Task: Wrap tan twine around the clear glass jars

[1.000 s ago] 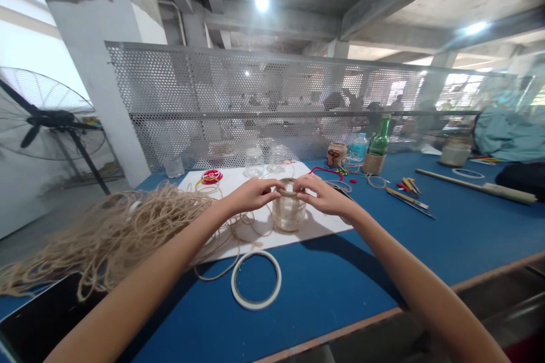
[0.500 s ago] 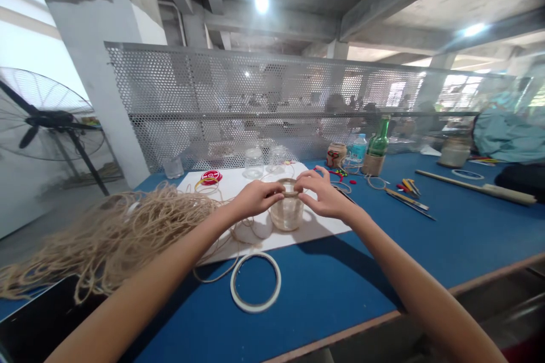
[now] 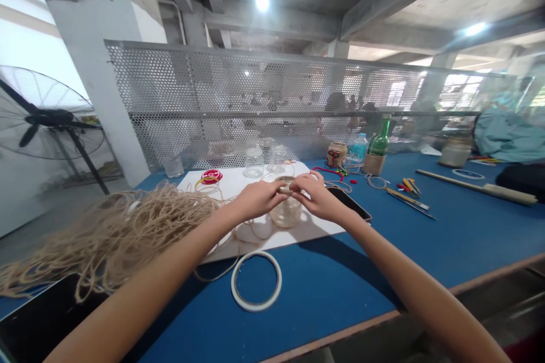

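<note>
A clear glass jar (image 3: 284,216) stands upright on a white sheet (image 3: 317,228), with a brownish band around its neck that looks like twine. My left hand (image 3: 260,199) is closed at the left of the rim, thumb and fingers pressed together there. From the other side my right hand (image 3: 314,195) pinches at the front right of the rim, its fingertips close to the left ones. The fingers cover much of the neck. Left of the jar lies a big loose heap of jute twine (image 3: 162,221), and a strand trails from it towards the jar.
A roll of white tape (image 3: 256,307) lies in front of the jar. Two glass jars (image 3: 254,163) stand behind, beside a red spool (image 3: 212,176). A phone (image 3: 351,204), a twine-wrapped green bottle (image 3: 380,142) and cutting tools (image 3: 409,201) are to the right.
My right hand has moved left and its fingers have closed in at the rim, nearer my left hand. More of the phone beside it now shows.
</note>
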The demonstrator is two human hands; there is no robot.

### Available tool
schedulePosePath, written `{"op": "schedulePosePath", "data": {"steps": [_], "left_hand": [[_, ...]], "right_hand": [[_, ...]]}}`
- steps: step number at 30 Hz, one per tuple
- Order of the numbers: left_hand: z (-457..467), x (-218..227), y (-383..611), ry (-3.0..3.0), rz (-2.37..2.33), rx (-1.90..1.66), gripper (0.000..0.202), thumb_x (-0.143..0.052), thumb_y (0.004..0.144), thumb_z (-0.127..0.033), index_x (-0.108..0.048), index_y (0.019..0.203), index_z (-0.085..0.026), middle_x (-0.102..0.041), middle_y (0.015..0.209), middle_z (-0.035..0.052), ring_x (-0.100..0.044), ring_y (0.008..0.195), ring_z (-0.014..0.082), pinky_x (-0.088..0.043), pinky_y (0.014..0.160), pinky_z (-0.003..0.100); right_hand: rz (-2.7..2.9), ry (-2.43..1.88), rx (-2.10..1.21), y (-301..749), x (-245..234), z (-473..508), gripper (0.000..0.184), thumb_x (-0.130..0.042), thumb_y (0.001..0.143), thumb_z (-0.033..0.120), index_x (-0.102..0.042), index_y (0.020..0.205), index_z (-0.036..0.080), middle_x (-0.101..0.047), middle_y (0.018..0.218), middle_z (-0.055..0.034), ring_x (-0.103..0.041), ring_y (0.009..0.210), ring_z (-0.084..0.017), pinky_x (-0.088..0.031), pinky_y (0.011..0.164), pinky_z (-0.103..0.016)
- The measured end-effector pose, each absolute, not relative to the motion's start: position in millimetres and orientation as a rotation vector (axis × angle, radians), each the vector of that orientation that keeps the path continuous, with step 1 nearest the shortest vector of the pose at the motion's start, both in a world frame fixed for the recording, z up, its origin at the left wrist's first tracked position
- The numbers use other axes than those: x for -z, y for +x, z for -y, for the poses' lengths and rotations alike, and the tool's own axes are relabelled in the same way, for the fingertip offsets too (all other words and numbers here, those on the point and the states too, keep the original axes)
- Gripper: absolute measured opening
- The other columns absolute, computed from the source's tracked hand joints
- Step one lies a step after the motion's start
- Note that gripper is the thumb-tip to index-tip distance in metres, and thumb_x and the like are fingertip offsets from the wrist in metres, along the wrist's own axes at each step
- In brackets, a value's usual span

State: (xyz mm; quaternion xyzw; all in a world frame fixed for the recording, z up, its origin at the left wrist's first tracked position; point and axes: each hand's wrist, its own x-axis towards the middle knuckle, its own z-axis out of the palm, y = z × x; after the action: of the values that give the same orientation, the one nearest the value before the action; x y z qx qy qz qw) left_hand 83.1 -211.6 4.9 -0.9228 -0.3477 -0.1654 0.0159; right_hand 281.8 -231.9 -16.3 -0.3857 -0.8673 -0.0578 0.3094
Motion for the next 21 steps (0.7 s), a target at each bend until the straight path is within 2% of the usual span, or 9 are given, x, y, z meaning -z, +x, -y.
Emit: {"op": "schedulePosePath", "data": {"steps": [3, 8, 13, 17, 21], "left_hand": [[203.1, -4.1, 75.8, -2.959, 0.954, 0.537, 0.039, -0.040, 0.090, -0.033, -0.045, 0.127, -0.019, -0.065, 0.105, 0.0088, -0.061, 0.084, 0.0187, -0.044, 0.070, 0.028], [193.0, -4.0, 68.2, -3.028, 0.853, 0.573, 0.038, -0.040, 0.090, -0.031, -0.048, 0.125, -0.017, -0.067, 0.085, 0.0052, -0.060, 0.072, 0.0149, -0.042, 0.067, 0.024], [188.6, -5.0, 65.7, -3.046, 0.845, 0.602, 0.037, -0.041, 0.090, -0.031, -0.050, 0.123, -0.016, -0.067, 0.082, 0.0038, -0.058, 0.067, 0.0132, -0.040, 0.065, 0.023], [187.1, -3.5, 65.9, -3.041, 0.831, 0.637, 0.031, -0.041, 0.090, -0.030, -0.055, 0.114, -0.016, -0.066, 0.084, 0.0031, -0.056, 0.063, 0.0115, -0.039, 0.063, 0.022], [189.2, -0.6, 68.3, -3.010, 0.826, 0.706, 0.025, -0.043, 0.089, -0.029, -0.059, 0.104, -0.017, -0.065, 0.077, 0.0015, -0.054, 0.061, 0.0111, -0.038, 0.061, 0.021]], "right_hand": [[2.288, -1.021, 0.110, 283.7, 15.1, 231.4, 0.011, -0.040, 0.090, 0.027, -0.050, 0.089, 0.020, -0.060, 0.090, -0.0040, -0.050, 0.094, -0.017, -0.018, 0.097, -0.044], [2.304, -0.997, 0.071, 287.3, 14.4, 229.5, 0.011, -0.042, 0.090, 0.027, -0.050, 0.089, 0.020, -0.059, 0.089, -0.0033, -0.050, 0.091, -0.017, -0.021, 0.096, -0.042], [2.315, -0.967, 0.035, 290.5, 14.5, 226.2, 0.011, -0.042, 0.089, 0.027, -0.050, 0.088, 0.020, -0.058, 0.087, -0.0027, -0.049, 0.090, -0.017, -0.026, 0.093, -0.040], [2.321, -0.961, -0.024, 292.1, 13.7, 224.4, 0.012, -0.043, 0.089, 0.029, -0.052, 0.090, 0.021, -0.058, 0.090, -0.0036, -0.049, 0.094, -0.018, -0.029, 0.091, -0.039], [2.310, -0.997, -0.033, 293.3, 12.8, 224.9, 0.014, -0.044, 0.088, 0.031, -0.054, 0.089, 0.021, -0.060, 0.091, -0.0037, -0.049, 0.099, -0.019, -0.026, 0.095, -0.042]]}}
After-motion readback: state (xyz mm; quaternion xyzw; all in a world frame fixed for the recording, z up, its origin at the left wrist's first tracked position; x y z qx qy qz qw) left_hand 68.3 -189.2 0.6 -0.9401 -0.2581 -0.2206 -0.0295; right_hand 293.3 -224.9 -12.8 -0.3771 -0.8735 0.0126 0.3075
